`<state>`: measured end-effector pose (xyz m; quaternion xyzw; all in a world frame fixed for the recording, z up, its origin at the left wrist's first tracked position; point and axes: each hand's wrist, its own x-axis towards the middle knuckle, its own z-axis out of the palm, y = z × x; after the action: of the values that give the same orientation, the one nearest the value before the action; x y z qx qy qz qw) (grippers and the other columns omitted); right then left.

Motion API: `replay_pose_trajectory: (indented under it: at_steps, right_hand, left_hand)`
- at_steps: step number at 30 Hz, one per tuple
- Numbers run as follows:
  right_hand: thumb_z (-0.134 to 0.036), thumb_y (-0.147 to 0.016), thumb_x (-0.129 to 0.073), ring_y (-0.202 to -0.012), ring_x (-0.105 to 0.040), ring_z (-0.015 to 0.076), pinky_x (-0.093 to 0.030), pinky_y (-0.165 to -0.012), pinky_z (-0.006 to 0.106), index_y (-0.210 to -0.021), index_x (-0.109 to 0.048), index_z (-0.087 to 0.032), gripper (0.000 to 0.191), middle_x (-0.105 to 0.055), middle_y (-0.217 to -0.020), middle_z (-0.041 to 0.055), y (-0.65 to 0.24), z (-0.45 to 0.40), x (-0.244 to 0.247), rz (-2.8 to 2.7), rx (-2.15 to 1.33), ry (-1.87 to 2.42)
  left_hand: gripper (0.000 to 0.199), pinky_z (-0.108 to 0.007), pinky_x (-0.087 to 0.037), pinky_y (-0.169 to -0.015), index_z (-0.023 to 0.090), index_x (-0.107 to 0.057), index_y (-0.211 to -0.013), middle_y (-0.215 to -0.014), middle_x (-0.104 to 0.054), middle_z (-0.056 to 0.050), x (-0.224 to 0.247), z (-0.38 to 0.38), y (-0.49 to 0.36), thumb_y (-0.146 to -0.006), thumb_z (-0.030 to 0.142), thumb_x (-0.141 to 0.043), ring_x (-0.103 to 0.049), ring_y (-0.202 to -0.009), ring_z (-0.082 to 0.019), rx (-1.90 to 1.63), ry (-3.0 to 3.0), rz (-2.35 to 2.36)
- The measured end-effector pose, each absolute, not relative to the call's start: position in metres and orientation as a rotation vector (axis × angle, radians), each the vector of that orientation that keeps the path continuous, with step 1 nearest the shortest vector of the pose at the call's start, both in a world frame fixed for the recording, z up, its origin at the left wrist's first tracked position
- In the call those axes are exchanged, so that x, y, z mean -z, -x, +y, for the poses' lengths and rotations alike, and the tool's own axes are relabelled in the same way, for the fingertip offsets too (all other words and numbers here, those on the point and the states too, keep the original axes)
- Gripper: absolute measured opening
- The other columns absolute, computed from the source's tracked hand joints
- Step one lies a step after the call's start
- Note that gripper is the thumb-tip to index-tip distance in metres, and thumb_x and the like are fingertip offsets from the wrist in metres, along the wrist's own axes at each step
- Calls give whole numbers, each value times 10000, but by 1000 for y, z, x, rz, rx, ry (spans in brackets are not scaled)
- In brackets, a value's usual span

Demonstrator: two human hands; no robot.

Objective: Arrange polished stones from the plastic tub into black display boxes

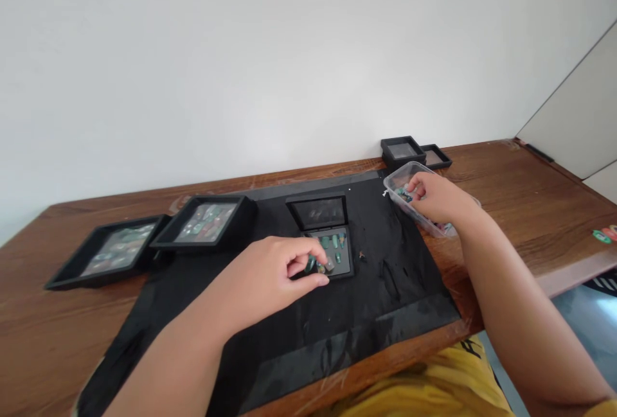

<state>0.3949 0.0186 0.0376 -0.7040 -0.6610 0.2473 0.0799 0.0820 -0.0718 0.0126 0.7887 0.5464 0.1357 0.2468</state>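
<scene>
I have the left hand (274, 269) at the near left corner of the open case (351, 263), its thumb and index finger bent toward each other; I can't tell whether they pinch anything, since the hand covers that corner and some of the small green pieces (335, 241) laid inside. The case sits on the black mat (385, 288), lid raised, the lid's window too dim for me to read. The right hand (436, 195) reaches over the clear tub (420, 219) with fingers curled, and my view doesn't show whether they grip one of the mixed pieces (403, 193) in it; the wrist hides the tub's far right part. A tiny item (362, 255) just right of the case is too small for me to identify. At my right edge, some colourful objects (601, 236) are cut off, as is the yellow clothing (434, 385) below.
</scene>
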Motion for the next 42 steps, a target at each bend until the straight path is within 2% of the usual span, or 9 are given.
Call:
replay_pose_trajectory:
  at_steps: [4, 9, 14, 16, 20, 23, 29, 34, 42]
  right_hand:
    - [-86, -781, -696, -615, -614, 143, -387, -498, 254, -967, -628, -224, 241, -730, -947, 32, -402, 21, -36, -1971, -765, 2045]
    - [-113, -797, -715, -695, -587, 145, -438, -614, 268, -829, -591, -211, 161, -655, -812, 14, -412, 22, -40, -1940, -709, 1730]
    - [-289, -843, -793, -705, -559, 110, -470, -654, 262, -885, -550, -220, 256, -615, -830, -22, -397, 11, -49, -1786, -1126, 1026]
    - [-296, -849, -823, -742, -572, 99, -485, -687, 249, -900, -550, -221, 288, -627, -858, -24, -382, 3, -48, -1755, -1326, 787]
    - [-251, -880, -824, -678, -543, 63, -431, -623, 203, -903, -542, -209, 286, -606, -799, -57, -353, -12, -36, -1732, -1764, 482]
    - [-241, -872, -844, -674, -541, 49, -417, -626, 191, -907, -548, -194, 302, -620, -807, -60, -340, -17, -26, -1656, -1939, 423]
    - [-267, -856, -880, -714, -559, 48, -440, -679, 190, -899, -567, -181, 328, -624, -808, -65, -333, -17, -19, -1586, -1951, 424]
    - [-320, -861, -879, -718, -563, 54, -448, -685, 200, -900, -577, -186, 333, -621, -812, -61, -333, -17, -18, -1566, -1955, 448]
    - [-385, -781, -935, -687, -573, 61, -478, -663, 206, -863, -585, -197, 406, -617, -791, -59, -324, -21, -15, -1526, -1803, 545]
  left_hand:
    - [240, -235, -280, -505, 265, -752, -859, -545, -386, 86, -17, -73, -85, -820, 496, -700, -383, -478, -110, -380, -2155, 1485]
    - [340, -241, -237, -488, 240, -666, -717, -505, -336, 90, -22, -78, -90, -889, 531, -626, -331, -455, -102, -441, -2167, 1447]
    - [308, -230, -237, -469, 232, -665, -684, -475, -318, 106, -22, -79, -93, -883, 467, -674, -321, -421, -84, -623, -2227, 1374]
    - [281, -222, -254, -466, 230, -681, -695, -480, -327, 110, -21, -79, -96, -891, 430, -696, -329, -414, -75, -740, -2272, 1327]
    - [255, -209, -306, -487, 222, -706, -736, -494, -354, 111, -18, -81, -102, -933, 384, -708, -364, -422, -64, -995, -2388, 1235]
    - [225, -201, -348, -509, 223, -727, -787, -517, -436, 101, -17, -81, -105, -952, 375, -721, -410, -447, -65, -1112, -2449, 1184]
    - [135, -187, -425, -563, 232, -774, -932, -567, -552, 86, -17, -78, -106, -973, 352, -729, -494, -497, -71, -1207, -2488, 1093]
    - [134, -183, -439, -541, 223, -778, -870, -561, -570, 73, -16, -79, -109, -962, 289, -707, -517, -491, -75, -1191, -2356, 1133]
    - [211, -175, -374, -442, 225, -777, -704, -479, -536, 61, -18, -81, -115, -881, 325, -721, -449, -434, -73, -1056, -1983, 1206]
